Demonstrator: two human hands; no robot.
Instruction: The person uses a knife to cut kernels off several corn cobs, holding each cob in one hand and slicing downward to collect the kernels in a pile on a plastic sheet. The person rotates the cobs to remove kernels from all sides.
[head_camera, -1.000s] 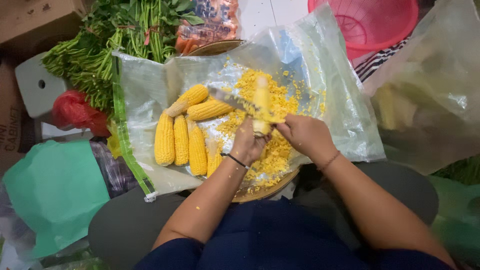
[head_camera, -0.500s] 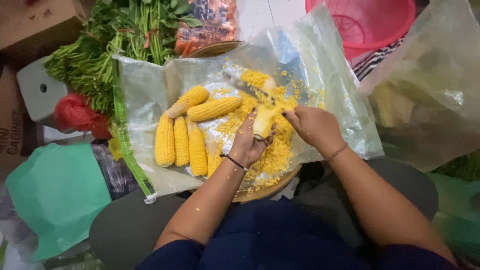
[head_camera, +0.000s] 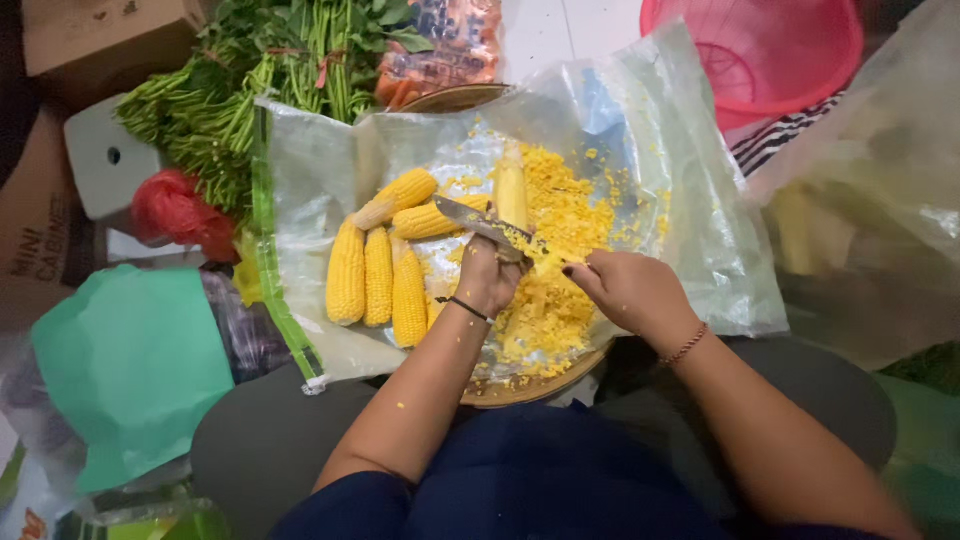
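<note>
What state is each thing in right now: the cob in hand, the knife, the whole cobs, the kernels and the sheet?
Corn cob: upright, partly stripped, gripped by the left hand.
Knife: held by the right hand, blade against the cob.
Whole cobs: uncut, lying side by side.
Cut kernels: loose, heaped on the sheet.
Plastic sheet: spread open over a round tray.
Pink basket: empty as far as visible.

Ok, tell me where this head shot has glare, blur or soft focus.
Head view: glare sheens the crinkled clear plastic sheet; the knife blade and the right hand show slight motion blur; the left hand gripping the corn cob is fairly sharp; the whole cobs are crisp; the pink basket and the frame edges look soft and bowed; light is even, shadows faint.
</note>
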